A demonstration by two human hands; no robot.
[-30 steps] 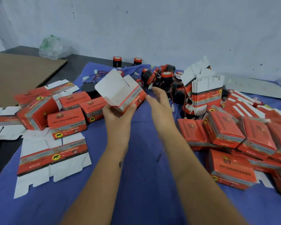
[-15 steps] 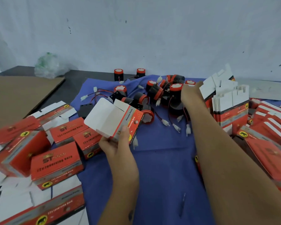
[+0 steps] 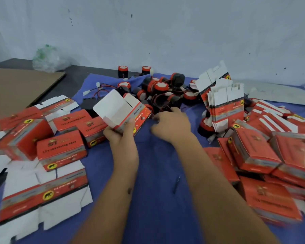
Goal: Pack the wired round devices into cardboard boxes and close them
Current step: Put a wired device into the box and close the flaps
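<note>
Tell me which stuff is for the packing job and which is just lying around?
For the job: open red-and-white cardboard box in the left hand; pile of black-and-red round wired devices.

Lying about: crumpled clear plastic bag; flat brown cardboard sheet.

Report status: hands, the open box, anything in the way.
Left hand grips open box, flaps up. Right hand curled at the device pile; grasp unclear. Tangled wires around the devices could snag.

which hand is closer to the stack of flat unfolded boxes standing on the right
The right hand. It sits at the near edge of the pile of round devices, just left of the standing stack of flat boxes. The left hand is farther left, holding an open box.
</note>
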